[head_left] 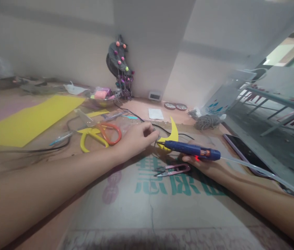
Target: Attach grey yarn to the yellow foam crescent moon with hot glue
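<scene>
My right hand is closed around a blue hot glue gun with a small red light, a clear glue stick trailing out of its back end. Its nozzle points left, just short of my left fingertips. My left hand is pinched; a thin dark strand seems to show at the fingertips, but what they hold is unclear. Behind the nozzle is a yellow crescent moon cutout, partly hidden by the glue gun. Pink thread snips lie below the gun on the printed cardboard.
Left are scissors with orange and yellow handles and a yellow sheet. A grey crescent decoration hangs on the wall above a bowl of pompoms. Right are grey yarn and a phone. A black cord crosses behind my hands.
</scene>
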Tool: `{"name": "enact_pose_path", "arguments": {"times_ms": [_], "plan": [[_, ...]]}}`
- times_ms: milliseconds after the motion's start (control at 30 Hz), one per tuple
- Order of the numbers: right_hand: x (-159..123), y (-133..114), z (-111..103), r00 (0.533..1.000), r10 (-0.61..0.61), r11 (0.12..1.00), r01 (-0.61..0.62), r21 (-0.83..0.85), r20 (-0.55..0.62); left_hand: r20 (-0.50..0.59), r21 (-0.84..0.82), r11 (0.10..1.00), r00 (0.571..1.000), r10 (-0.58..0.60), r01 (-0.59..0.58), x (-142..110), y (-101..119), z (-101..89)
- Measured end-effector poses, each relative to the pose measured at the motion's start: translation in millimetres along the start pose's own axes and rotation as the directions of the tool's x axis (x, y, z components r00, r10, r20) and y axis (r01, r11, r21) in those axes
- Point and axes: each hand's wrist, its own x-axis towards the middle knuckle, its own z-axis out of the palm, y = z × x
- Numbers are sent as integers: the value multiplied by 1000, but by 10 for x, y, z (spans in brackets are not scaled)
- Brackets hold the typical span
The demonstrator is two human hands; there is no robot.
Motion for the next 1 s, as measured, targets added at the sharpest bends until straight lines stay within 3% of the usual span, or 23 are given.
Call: {"name": "enact_pose_path", "arguments": {"times_ms": [233, 433, 567, 700, 1000], "plan": [[-13, 91, -69, 996, -19, 993, 29, -118, 86, -5, 28, 1000, 1000, -5, 5, 2, -8, 4], [8, 103, -46, 996, -65, 994, 70, -81, 58, 5, -6, 1000, 1000, -22, 22, 9, -27, 9], [-2, 52, -31, 1000, -18, 998, 18, -55, 2, 6, -3, 1000, 1000, -29, 29, 5, -28, 3], [10, 53, -19, 999, -1, 1000, 1, -13, 44, 5, -15, 999, 999, -35, 35, -1, -22, -6], [9, 32, -16, 999, -36, 998, 37, -44, 8, 15, -60, 997, 999, -51, 52, 13, -35, 2]]}}
